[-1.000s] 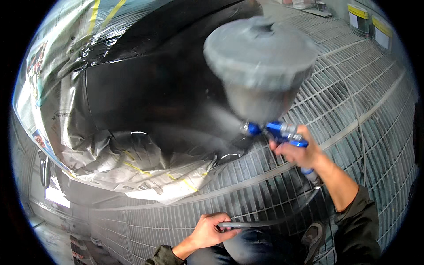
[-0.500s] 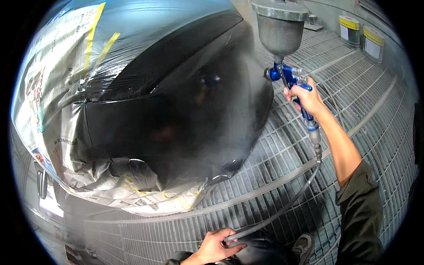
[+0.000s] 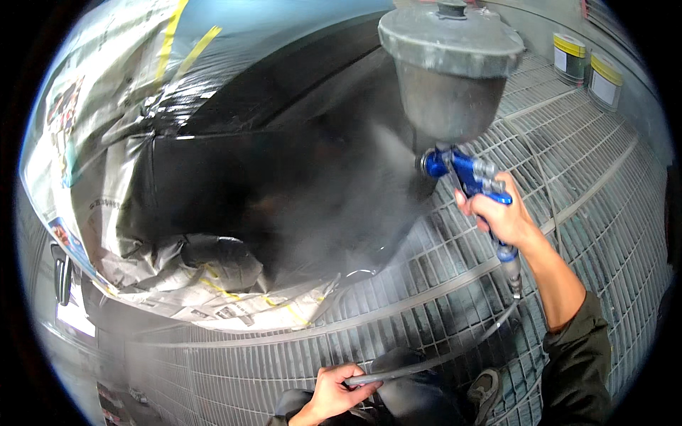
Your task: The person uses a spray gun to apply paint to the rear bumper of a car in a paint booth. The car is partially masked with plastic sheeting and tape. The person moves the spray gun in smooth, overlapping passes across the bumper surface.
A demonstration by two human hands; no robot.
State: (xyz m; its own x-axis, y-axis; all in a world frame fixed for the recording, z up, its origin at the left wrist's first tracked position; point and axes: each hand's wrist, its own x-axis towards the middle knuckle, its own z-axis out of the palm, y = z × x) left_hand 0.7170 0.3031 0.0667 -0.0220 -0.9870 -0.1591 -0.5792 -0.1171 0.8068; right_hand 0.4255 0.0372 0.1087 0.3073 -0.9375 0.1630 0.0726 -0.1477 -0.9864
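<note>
My right hand (image 3: 501, 211) is closed around the handle of a blue spray gun (image 3: 469, 175), its fingers at the trigger. On top of the gun sits a large grey paint cup (image 3: 452, 99) with a lid. The nozzle points left at a glossy black car panel (image 3: 234, 184), and a pale mist hangs between them. From the gun's lower end a grey air hose (image 3: 447, 355) curves down to my left hand (image 3: 337, 392), which holds it between thumb and fingers low in front of me.
Newspaper masking (image 3: 106, 142) with yellow tape surrounds the panel; plastic film (image 3: 249, 35) covers the area above. Metal floor grating (image 3: 568, 177) lies underfoot. Two cans with yellow bands (image 3: 605, 84) stand at the far right. A thin line (image 3: 543, 174) runs along the grating. My shoe (image 3: 484, 390) shows below.
My right hand and the spray gun have moved lower, and the cup looks larger and nearer. The hose hangs lower. My left hand keeps its hold, with little movement.
</note>
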